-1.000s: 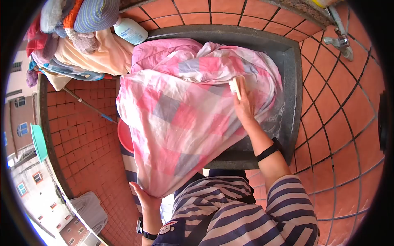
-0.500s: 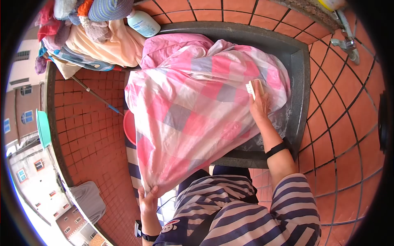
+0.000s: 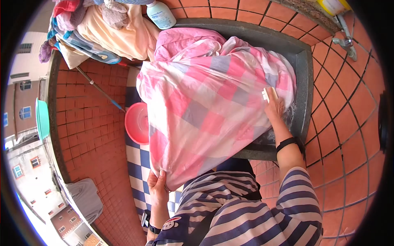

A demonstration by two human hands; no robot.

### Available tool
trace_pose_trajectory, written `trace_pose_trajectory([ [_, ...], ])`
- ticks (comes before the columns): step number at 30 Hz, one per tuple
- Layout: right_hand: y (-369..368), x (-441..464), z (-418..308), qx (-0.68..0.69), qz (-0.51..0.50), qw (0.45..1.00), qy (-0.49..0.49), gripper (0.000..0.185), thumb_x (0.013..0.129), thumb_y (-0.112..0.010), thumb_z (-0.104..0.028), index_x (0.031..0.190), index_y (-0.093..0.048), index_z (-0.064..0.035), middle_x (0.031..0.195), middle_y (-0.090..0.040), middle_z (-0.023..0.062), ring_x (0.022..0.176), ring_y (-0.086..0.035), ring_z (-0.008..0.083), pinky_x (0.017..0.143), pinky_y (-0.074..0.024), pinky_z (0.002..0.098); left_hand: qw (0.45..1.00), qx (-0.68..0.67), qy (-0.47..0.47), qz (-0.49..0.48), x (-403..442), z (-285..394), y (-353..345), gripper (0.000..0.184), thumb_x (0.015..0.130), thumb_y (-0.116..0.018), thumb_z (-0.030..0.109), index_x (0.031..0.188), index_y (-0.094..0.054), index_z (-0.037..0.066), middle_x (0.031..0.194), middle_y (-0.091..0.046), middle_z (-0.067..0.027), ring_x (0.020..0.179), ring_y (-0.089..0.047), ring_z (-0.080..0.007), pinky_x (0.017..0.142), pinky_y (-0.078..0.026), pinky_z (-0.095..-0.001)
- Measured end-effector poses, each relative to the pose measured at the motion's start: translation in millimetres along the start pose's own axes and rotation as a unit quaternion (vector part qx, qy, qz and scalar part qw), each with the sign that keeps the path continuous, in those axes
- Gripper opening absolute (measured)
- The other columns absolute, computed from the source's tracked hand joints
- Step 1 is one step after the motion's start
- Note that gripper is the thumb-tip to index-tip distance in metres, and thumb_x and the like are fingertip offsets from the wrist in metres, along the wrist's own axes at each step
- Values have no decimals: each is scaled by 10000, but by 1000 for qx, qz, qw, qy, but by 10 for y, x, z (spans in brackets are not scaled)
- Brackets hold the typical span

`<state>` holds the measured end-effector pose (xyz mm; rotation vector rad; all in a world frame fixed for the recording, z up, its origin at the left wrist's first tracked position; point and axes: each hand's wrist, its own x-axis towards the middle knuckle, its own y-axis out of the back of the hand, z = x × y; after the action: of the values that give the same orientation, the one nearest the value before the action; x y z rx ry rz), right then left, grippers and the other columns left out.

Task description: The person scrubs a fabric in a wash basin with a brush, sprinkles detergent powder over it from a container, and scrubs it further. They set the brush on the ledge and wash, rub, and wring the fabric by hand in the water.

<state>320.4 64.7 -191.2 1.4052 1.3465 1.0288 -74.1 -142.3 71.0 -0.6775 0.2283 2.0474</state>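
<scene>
A pink, white and grey checked cloth (image 3: 209, 102) is spread over a dark stone sink (image 3: 301, 82), its near left corner pulled out past the front edge. That corner is pinched in my left hand (image 3: 158, 186), which stretches the cloth toward me. At the sink's right side, my right hand (image 3: 276, 107) is closed round a pale scrubbing brush (image 3: 269, 94) on the cloth's right part. The brush's bristles face left. Some suds show on the sink floor beside the cloth.
A pink basin (image 3: 137, 123) stands on the checkered floor left of the sink. Piled laundry (image 3: 115, 28) and a white-blue bottle (image 3: 161, 15) are at the back left. A tap (image 3: 344, 42) is on the right wall. A green basin (image 3: 42, 119) hangs at far left.
My right hand has moved right and toward me with the brush. My left hand has gone from lying against the cloth's corner to gripping it. The view has shifted, showing more of the pink basin.
</scene>
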Motion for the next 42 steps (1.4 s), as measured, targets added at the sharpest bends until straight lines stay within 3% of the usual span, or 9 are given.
trace_pose_trajectory([
  [2, 344, -68, -771, 176, -31, 975, -129, 626, 883, -569, -263, 1441, -308, -154, 1123, -512, 313, 900, -492, 358, 816, -415, 453, 995, 76, -9, -64, 110, 68, 128, 297, 905, -600, 144, 1151, -565, -20, 1116, -621, -107, 1011, -591, -169, 906, -446, -312],
  [6, 995, -1055, -2849, 366, -32, 859, 357, 716, 789, -689, -339, 1427, -364, -312, 1026, -451, 224, 933, -494, 368, 812, -431, 463, 997, -43, 56, -20, 208, 266, 24, 263, 937, -540, 208, 1043, -606, -22, 1051, -635, -128, 991, -598, -191, 831, -483, -334],
  [9, 537, -1034, -2615, 395, -29, 843, 363, 736, 756, -711, -305, 1401, -372, -399, 1025, -448, 208, 926, -508, 370, 806, -447, 461, 995, -98, 1, 23, 142, 199, 65, 391, 948, -493, 287, 1173, -553, -28, 1178, -578, -155, 1051, -590, -267, 897, -484, -406],
  [14, 258, -234, 263, -99, -16, 994, 35, 651, 812, -648, -227, 1394, -384, -354, 937, -506, 193, 869, -506, 377, 792, -437, 467, 995, -82, -35, 35, -80, 231, 82, 502, 931, -521, 325, 1275, -479, -39, 1190, -584, -161, 1051, -595, -264, 908, -480, -400],
  [17, 70, -144, 113, 0, 21, 990, -141, 599, 870, -578, -262, 1422, -348, -303, 1004, -519, 245, 861, -504, 372, 786, -432, 468, 1000, 26, 5, -13, 50, 184, 156, 489, 927, -563, 318, 1242, -494, -49, 1137, -603, -150, 1018, -604, -246, 868, -497, -373],
  [24, 673, -867, -2757, 402, 16, 815, 418, 742, 713, -720, -171, 1386, -436, -304, 973, -466, 177, 878, -503, 359, 800, -439, 447, 998, -49, 11, 27, 116, 82, -25, 40, 899, -591, 88, 922, -601, 56, 919, -653, -92, 816, -625, -171, 730, -511, -318],
  [30, 229, -6, 135, -107, -43, 990, 86, 714, 811, -652, -234, 1437, -319, -324, 976, -500, 182, 863, -503, 348, 796, -418, 482, 990, -52, -83, 100, -348, 335, 16, 64, 846, -625, 10, 812, -596, 55, 883, -660, -77, 799, -620, -151, 790, -483, -307],
  [35, 196, -25, -715, 160, 90, 982, -42, 651, 892, -549, -340, 1468, -272, -219, 967, -507, 250, 856, -499, 369, 754, -411, 447, 997, 37, -47, 44, -114, 101, 305, 247, 864, -621, 119, 1078, -588, 1, 1055, -633, -118, 1007, -597, -205, 881, -464, -357],
  [42, 328, -350, -2230, 369, 11, 851, 373, 726, 752, -659, -169, 1370, -394, -441, 972, -450, 138, 873, -518, 342, 798, -454, 444, 964, -240, 58, 97, 48, 164, -201, 332, 870, -592, 156, 1181, -527, 57, 1179, -580, -149, 1106, -548, -332, 950, -439, -522],
])
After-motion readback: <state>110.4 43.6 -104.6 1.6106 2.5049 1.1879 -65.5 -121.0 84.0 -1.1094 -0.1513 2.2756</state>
